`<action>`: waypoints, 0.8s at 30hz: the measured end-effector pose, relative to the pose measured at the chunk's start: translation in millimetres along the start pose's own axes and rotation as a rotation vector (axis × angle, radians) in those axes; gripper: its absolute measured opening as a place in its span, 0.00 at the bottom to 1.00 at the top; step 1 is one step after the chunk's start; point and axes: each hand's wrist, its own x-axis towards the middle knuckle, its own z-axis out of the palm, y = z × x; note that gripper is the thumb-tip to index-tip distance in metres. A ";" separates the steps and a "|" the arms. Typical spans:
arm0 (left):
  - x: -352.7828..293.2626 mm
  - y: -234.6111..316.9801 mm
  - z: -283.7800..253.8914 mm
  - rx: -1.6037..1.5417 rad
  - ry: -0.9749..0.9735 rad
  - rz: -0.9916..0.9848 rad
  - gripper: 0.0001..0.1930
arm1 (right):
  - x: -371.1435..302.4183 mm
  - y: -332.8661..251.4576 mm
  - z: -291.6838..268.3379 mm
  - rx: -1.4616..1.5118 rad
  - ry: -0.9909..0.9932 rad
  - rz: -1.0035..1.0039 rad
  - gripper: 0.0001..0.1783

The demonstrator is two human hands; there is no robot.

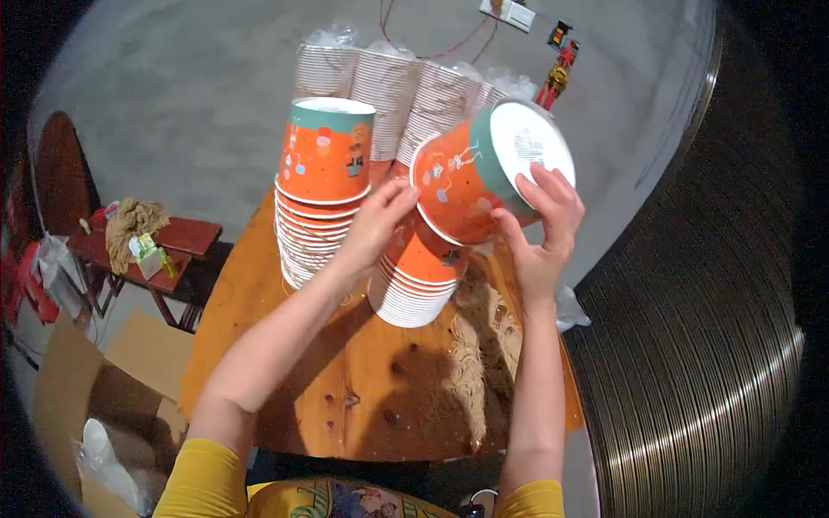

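Observation:
Both hands hold an orange paper bucket with a green band, tilted so its white base faces up and right. My right hand grips it at the base, with fingers across the white bottom and the thumb on the side. My left hand pinches at its white rim. Just below is a stack of nested, upside-down buckets, partly hidden by the held one. To the left rises a taller stack of upside-down buckets, close to my left hand.
Several tall stacks of white-rimmed buckets in clear plastic stand at the back of the wooden table. Loose string lies near my right forearm. A red bench and an open cardboard box are left; ridged dark material curves along the right.

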 end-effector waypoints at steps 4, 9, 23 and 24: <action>-22.6 43.8 26.7 -0.309 -0.088 0.025 0.07 | -27.3 -15.5 -27.7 0.050 0.077 -0.099 0.22; -81.4 66.0 39.3 0.221 -0.091 0.075 0.12 | -130.8 -26.7 -74.0 0.249 0.119 0.482 0.16; -175.5 25.0 -2.8 1.418 -0.204 0.235 0.05 | -210.7 10.9 -66.6 -0.271 -0.815 0.324 0.07; -175.9 22.6 -2.0 1.454 -0.207 0.280 0.04 | -209.7 11.8 -65.7 -0.276 -0.878 0.305 0.05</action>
